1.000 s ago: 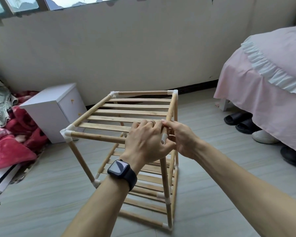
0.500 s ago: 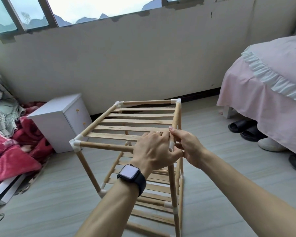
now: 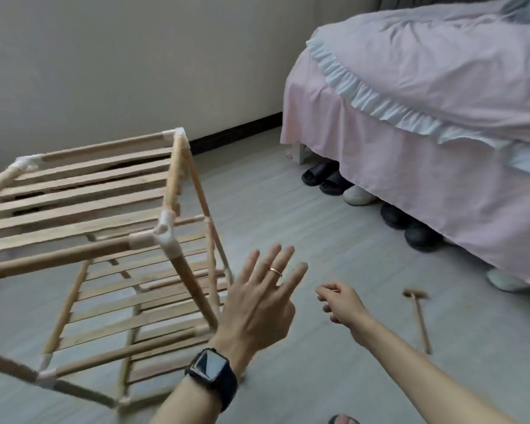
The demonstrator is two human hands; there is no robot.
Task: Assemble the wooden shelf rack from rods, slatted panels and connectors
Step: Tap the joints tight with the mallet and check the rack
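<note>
Hovering just beside the wooden shelf rack (image 3: 58,258), my left hand (image 3: 257,304) had its grip spread wide, fingers straight, holding nothing and touching nothing. My right hand (image 3: 340,307) hung close on its right with the fingers loosely curled. I could make out nothing in that grip, though blur softened it. The rack stood on the floor (image 3: 288,209), left of both hands. Its rods met at white plastic joints, with one slatted panel (image 3: 83,191) across the top and more slats showing lower down. The near top corner connector (image 3: 162,237) looked fully seated.

I judged the build almost done, at the stage of checking and tightening joints. A small wooden mallet (image 3: 421,322) lay on the floor to the right of my right hand, near the bed (image 3: 410,87). The next move, as I read it, called for that hand to close round the mallet's handle. The left would brace an upright so the taps would not skew the frame.
</note>
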